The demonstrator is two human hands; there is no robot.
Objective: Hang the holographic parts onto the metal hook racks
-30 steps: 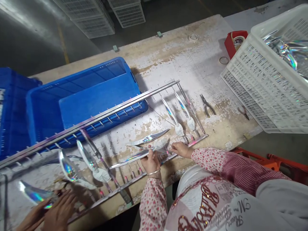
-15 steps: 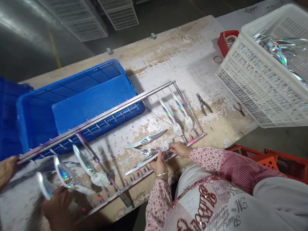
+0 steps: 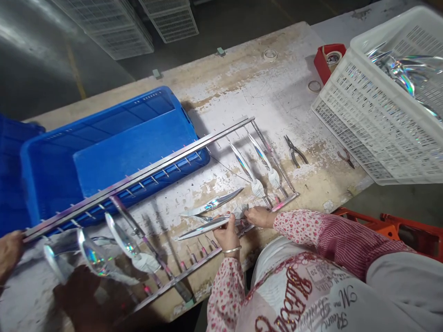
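Note:
My left hand (image 3: 226,235) is closed on a long, thin iridescent blade-shaped piece (image 3: 199,227) lying low over the table. My right hand (image 3: 259,216) pinches the same piece's white end, against the lower rail of a long metal pin rack (image 3: 138,177). A second iridescent piece (image 3: 216,202) lies loose on the table just beyond. Two more pieces (image 3: 242,162) hang across the rack's right end. Several wider ones (image 3: 121,233) sit at the rack's left end.
Another person's hands (image 3: 8,253) hold the rack's left end. A blue crate (image 3: 104,152) stands behind the rack. At the right, a white perforated crate (image 3: 380,115) holds iridescent pieces. Pliers (image 3: 294,150) and small cutters (image 3: 346,157) lie nearby. A red tub (image 3: 327,57) is at the back.
The piece in my hands has swung flatter and closer to the lower rail. The other person's hands moved from a piece at the bottom left to the rack's left end.

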